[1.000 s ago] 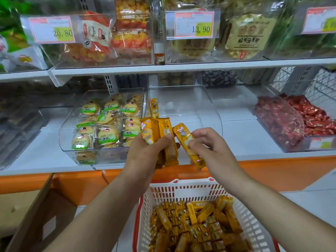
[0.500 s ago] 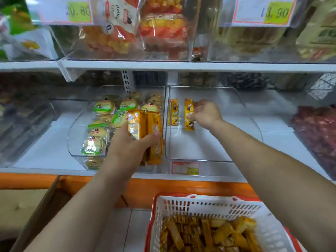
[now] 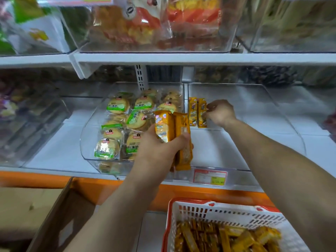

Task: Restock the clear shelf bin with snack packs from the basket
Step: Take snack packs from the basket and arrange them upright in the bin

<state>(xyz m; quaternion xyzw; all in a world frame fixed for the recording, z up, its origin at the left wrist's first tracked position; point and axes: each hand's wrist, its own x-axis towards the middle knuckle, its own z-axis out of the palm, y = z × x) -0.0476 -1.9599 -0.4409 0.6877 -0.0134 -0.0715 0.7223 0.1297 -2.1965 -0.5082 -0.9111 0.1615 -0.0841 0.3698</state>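
A clear shelf bin [image 3: 272, 115] sits on the middle shelf. Two yellow snack packs [image 3: 197, 111] stand side by side at its back left; the rest of its floor is bare. My right hand [image 3: 221, 111] reaches into the bin with curled fingers pinching the right edge of the right-hand pack. In front of the bin's left wall, my left hand [image 3: 156, 148] grips a small bunch of yellow snack packs [image 3: 172, 130] upright. Below, a white basket with a red rim [image 3: 227, 208] holds several more yellow packs [image 3: 227, 237].
To the left stands a clear bin of green-labelled round cakes [image 3: 127, 124]. An upper shelf [image 3: 181, 58] with full bins overhangs the work area. A price tag [image 3: 210, 176] hangs on the bin's front. An open cardboard box [image 3: 36, 215] sits at lower left.
My right hand carried one pack from the bunch into the bin and stood it beside the first pack. My left hand with the remaining packs moved closer to the shelf.
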